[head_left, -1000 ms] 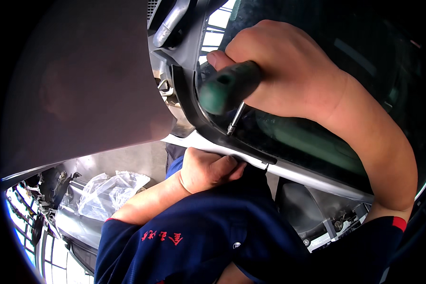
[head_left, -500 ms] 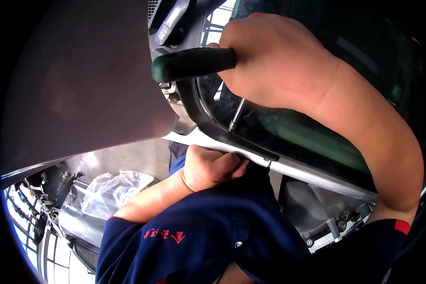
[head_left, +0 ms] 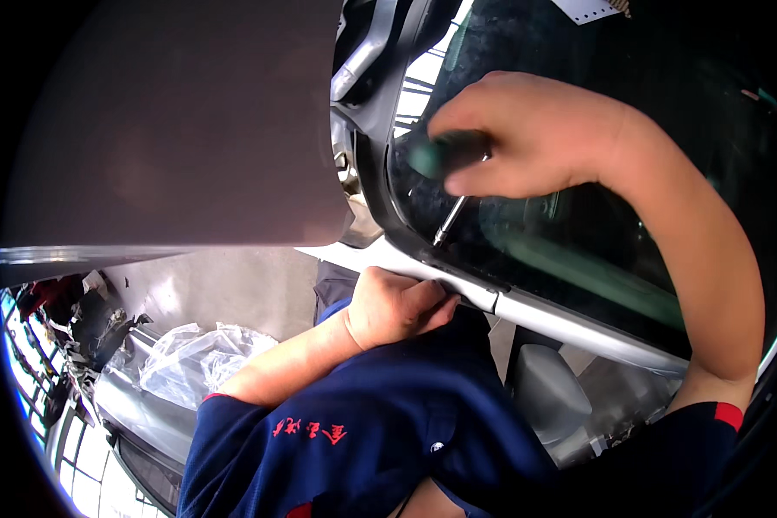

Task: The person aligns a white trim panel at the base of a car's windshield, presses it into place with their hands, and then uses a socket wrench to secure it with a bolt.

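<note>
My right hand (head_left: 535,138) is closed around the green-and-black handle of a hand tool (head_left: 449,153), blurred by motion. A thin metal shaft (head_left: 450,223) slants down from it to the dark lower-left edge of a car windshield (head_left: 578,233). The shaft's tip meets the black trim there; the kind of tool is not clear. My left hand (head_left: 397,304) is a loose fist on the near side of the silver body edge (head_left: 380,255), by the end of the black trim. Whatever its curled fingers hold, if anything, is hidden.
A large dark panel, like a raised hood (head_left: 173,121), fills the left. Clear plastic sheeting (head_left: 194,358) lies on a silver car part at lower left. A grey side mirror (head_left: 548,393) sits below the windshield edge. A white perforated sheet (head_left: 585,9) lies at the top.
My right hand has come down nearer the windshield edge, and the tool's handle has swung and looks shorter. The view has shifted slightly. My left hand stays at the body edge.
</note>
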`<state>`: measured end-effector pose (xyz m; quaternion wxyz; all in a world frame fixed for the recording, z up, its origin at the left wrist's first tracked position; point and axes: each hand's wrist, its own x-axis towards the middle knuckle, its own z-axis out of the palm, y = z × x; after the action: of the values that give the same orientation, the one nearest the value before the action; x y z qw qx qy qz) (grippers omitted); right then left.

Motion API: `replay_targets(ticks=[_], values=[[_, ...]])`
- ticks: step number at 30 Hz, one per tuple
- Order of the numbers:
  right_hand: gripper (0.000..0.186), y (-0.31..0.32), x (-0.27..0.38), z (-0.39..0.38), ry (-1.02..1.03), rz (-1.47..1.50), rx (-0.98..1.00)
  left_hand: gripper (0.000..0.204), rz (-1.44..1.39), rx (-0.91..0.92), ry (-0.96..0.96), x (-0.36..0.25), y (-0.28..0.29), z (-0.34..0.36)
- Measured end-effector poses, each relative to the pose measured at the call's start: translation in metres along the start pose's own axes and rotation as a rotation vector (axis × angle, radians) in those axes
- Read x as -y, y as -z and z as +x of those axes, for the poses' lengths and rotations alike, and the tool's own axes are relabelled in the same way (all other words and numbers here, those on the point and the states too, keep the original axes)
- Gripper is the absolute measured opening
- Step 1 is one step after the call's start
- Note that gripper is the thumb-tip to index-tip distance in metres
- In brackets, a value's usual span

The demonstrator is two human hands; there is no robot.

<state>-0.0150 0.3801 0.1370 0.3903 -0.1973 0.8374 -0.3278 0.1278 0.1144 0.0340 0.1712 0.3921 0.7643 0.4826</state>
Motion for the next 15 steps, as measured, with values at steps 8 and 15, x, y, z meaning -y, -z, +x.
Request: replay_targets(ticks=[8, 15], values=[[0.010, 0.006, 0.023, -0.001, -0.183, -0.132, 0.099, 0.010, -0.044, 0.047, -0.015, -0.001, 0.008, -0.004], [0.011, -0.006, 0.018, -0.019, -0.203, -0.146, -0.071, 0.008, -0.137, 0.050, -0.042, 0.002, 0.007, -0.013]])
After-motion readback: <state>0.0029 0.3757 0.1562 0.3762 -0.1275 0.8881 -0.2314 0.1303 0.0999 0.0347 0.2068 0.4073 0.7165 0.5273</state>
